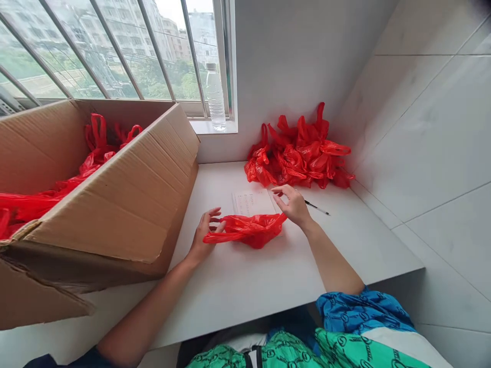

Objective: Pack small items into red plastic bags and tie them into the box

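A red plastic bag (255, 230) with loop handles is stretched sideways between my two hands, just over the white table. My left hand (205, 235) has the bag's left handle across its fingers, which point to the right. At the other end, my right hand (294, 205) holds the bag's right corner low against the palm; its thumb and forefinger are apart. Its lower fingers are hidden. Behind the bag lies a sheet of paper (251, 202) with handwriting, partly covered by it. A black pen (317, 207) rests to the right of my right hand.
On the left stands a large open cardboard box (115, 204) holding many red bags (95, 158). A heap of red plastic bags (299, 153) lies against the back wall. A clear bottle (216, 99) stands on the sill of the barred window. A tiled wall (433, 128) bounds the right.
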`<state>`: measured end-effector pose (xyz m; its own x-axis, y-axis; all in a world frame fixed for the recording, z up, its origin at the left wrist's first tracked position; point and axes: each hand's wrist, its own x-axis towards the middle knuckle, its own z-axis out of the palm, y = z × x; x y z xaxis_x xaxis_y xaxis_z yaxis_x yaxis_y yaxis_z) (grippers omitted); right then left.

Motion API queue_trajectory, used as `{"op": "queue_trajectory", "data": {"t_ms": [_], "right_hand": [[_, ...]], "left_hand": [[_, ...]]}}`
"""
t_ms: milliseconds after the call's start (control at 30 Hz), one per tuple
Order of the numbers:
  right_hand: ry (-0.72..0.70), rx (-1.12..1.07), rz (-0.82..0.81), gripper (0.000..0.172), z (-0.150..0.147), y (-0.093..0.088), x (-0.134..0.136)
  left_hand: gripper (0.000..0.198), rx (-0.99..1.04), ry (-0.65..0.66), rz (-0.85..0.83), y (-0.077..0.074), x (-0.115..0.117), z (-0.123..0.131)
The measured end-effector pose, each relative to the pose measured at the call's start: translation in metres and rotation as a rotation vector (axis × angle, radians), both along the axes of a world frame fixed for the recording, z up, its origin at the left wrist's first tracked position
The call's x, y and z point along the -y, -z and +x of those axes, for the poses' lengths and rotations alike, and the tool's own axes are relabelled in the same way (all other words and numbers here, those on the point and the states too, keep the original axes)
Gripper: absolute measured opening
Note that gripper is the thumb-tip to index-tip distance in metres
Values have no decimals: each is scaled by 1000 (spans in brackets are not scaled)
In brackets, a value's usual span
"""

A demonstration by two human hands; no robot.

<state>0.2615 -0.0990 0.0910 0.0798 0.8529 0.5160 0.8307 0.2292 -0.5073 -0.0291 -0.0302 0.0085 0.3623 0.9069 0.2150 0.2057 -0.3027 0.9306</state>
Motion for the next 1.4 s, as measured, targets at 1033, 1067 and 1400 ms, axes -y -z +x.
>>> {"op": "queue_trajectory", "data": {"t_ms": [1033,1067,1400], "right_hand": [[-182,-32,-311,12,-26,38,6],[-182,-94,-307,10,-27,39,5],[157,-327,-230,26,2,34,4]], "left_hand": [[99,-28,274,-346,-14,10,15],[103,35,251,-342,-16,14,19],[79,98,55,-313,-13,5,15]]}}
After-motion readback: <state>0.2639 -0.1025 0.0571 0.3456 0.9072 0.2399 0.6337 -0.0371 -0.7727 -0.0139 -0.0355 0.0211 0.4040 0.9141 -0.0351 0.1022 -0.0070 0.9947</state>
